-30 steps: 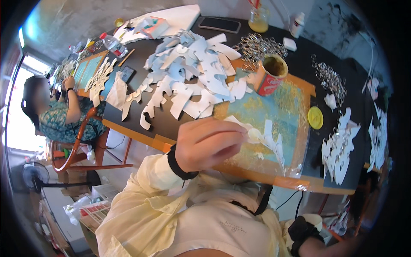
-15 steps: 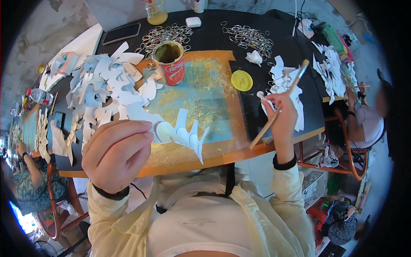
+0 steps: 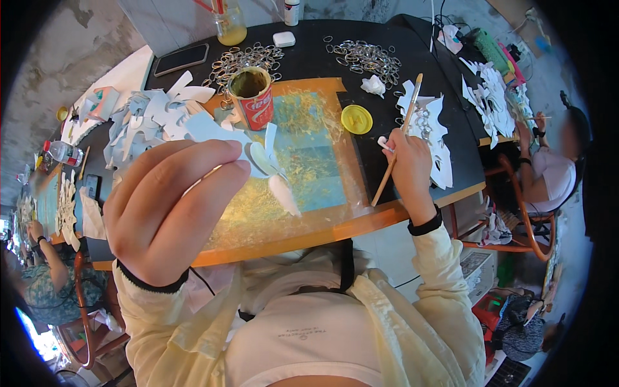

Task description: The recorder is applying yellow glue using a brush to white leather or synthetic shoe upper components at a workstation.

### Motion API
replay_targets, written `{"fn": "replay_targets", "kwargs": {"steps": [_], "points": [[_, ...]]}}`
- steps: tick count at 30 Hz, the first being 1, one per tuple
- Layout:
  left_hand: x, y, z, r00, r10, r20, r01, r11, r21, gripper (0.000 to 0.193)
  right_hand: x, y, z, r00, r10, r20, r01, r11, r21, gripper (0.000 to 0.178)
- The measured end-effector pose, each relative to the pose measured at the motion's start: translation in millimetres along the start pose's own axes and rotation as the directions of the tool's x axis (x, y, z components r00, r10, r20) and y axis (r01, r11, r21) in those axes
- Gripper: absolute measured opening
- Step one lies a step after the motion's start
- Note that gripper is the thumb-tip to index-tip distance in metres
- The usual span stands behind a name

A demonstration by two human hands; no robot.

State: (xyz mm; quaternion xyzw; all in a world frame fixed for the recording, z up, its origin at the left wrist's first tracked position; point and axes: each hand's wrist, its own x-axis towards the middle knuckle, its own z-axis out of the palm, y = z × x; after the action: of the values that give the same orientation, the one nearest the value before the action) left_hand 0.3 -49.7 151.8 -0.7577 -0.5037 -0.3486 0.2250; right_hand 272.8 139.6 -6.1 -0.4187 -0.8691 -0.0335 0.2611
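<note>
My left hand is raised close to the camera, its thumb and fingertips pinching a white cut-out piece with curved prongs. The piece hangs tilted over a blue mat smeared with yellow. My right hand grips a brush by its thin wooden handle, bristles pointing up and away. A small white bit also shows at those fingers; what it is I cannot make out. Beyond the left hand stands an open red can with dark residue inside. A yellow lid lies right of the mat.
White cut-outs are heaped at left, and more lie beside my right hand. Metal rings form two piles at the back, near a phone and a glass jar. Co-workers sit at both sides.
My left hand has come nearer the camera, and the white piece has turned, showing less of its prongs. The brush in my right hand stands more upright. The whole view has shifted slightly.
</note>
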Motion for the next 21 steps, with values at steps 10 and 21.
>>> {"fn": "replay_targets", "kwargs": {"steps": [10, 21], "points": [[-6, -16, 2, 0.999, 0.044, -0.017, -0.044, 0.999, -0.027, 0.021, 5, -14, -37, 0.990, -0.086, -0.113, 0.089, 0.996, 0.025, 0.018], [7, -7, 56, 0.981, 0.187, 0.053, -0.181, 0.979, -0.094, 0.020, 78, -53, -119, 0.945, 0.157, -0.286, 0.119, 0.649, 0.751, 0.027]]}}
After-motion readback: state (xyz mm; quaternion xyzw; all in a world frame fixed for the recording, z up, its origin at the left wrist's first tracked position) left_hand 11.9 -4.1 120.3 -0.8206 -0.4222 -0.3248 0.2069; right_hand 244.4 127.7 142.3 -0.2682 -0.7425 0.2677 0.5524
